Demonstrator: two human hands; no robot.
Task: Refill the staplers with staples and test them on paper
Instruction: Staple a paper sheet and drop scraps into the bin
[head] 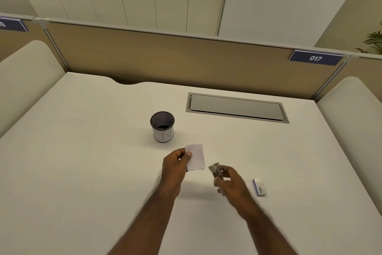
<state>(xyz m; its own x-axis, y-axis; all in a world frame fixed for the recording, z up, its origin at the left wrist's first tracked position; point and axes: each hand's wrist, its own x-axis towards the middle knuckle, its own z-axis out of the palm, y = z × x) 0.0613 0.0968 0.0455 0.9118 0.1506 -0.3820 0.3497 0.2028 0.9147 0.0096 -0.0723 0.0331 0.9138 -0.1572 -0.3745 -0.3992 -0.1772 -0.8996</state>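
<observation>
My left hand (175,167) pinches a small white piece of paper (197,156) by its left edge, holding it just above the desk. My right hand (231,182) grips a small grey stapler (216,170), its nose pointing toward the paper's lower right corner, a short gap away. The stapler is blurred, so I cannot see whether its top is lifted. A small blue and white staple box (259,187) lies on the desk to the right of my right hand.
A black mesh pen cup (162,126) with a white label stands behind the paper. A grey cable hatch (236,108) is set into the white desk (82,151) at the back right. Partitions enclose the desk's back and sides.
</observation>
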